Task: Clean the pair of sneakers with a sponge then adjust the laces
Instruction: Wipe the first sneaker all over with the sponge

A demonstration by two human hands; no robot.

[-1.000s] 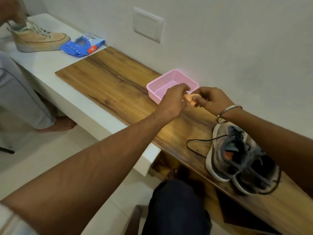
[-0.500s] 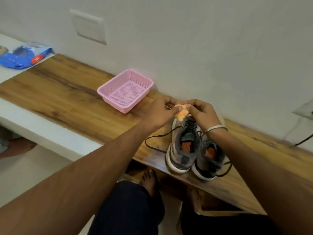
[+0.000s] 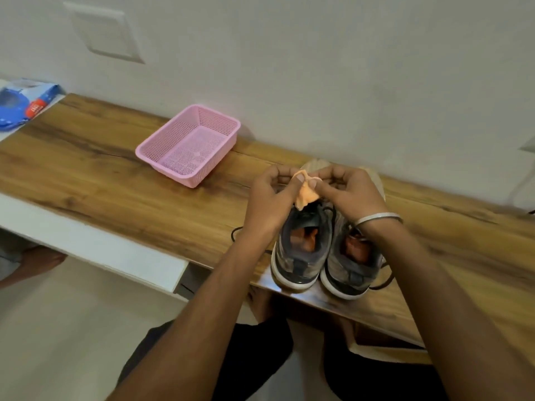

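Orange sponge (image 3: 306, 195) pinched between fingers of left hand (image 3: 270, 195) and right hand (image 3: 351, 195), above sneakers (image 3: 324, 250).

Bare tabletop (image 3: 86, 169) lies open left of the pink basket (image 3: 188, 146) and right of the sneakers (image 3: 324, 250). The wall (image 3: 318, 68) closes off the back, just behind basket and sneakers. A narrow strip of wood separates basket from sneakers.

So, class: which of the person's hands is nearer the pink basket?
Left. The left hand lies just right of the basket; the right hand is farther right, over the sneakers.
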